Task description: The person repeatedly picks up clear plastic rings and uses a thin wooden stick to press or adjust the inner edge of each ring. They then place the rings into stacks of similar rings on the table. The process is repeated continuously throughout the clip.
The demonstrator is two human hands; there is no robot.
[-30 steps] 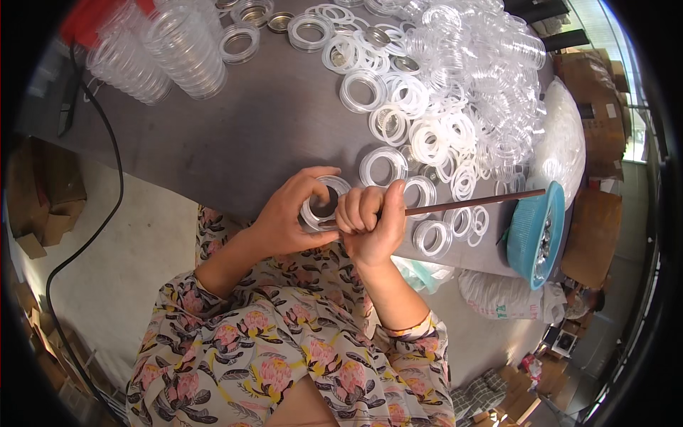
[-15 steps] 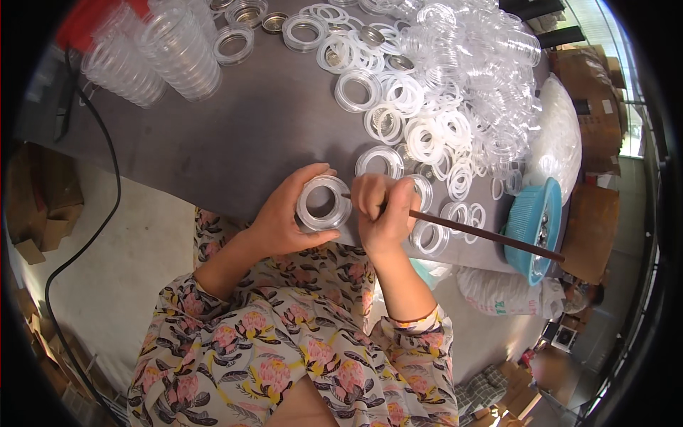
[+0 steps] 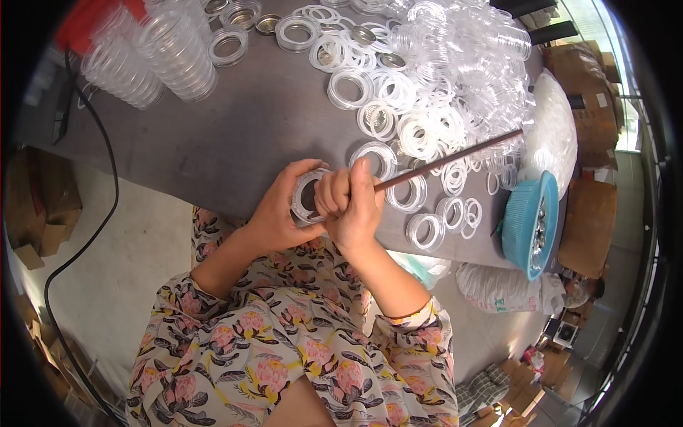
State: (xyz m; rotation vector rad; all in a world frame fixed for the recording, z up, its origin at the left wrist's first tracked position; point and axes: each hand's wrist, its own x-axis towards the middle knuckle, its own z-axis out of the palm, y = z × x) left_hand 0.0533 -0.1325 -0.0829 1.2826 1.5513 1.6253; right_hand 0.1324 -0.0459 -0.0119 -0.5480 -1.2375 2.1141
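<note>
Close to the table's near edge, my left hand (image 3: 277,203) is wrapped round a clear plastic ring-shaped lid (image 3: 299,197), held tilted with its opening facing up. My right hand (image 3: 350,210) is closed in a fist on a thin brown stick (image 3: 455,158) and presses against the lid's right side. The long end of the stick points up and to the right, over the loose rings; its other end is hidden by my fingers. Just right of my fist lie more clear ring lids (image 3: 408,192) and a few thin white rings (image 3: 454,213).
A large heap of clear plastic lids (image 3: 477,57) covers the far right, with white rings (image 3: 420,135) spread before it. Stacked clear cups (image 3: 174,57) stand far left. A blue basket (image 3: 514,228) holds small shiny pieces at the right edge. A black cable (image 3: 107,142) hangs at left.
My right hand has moved left onto the lid and turned, so the stick swings from pointing down-right to up-right. My left hand still holds the lid, now more tilted.
</note>
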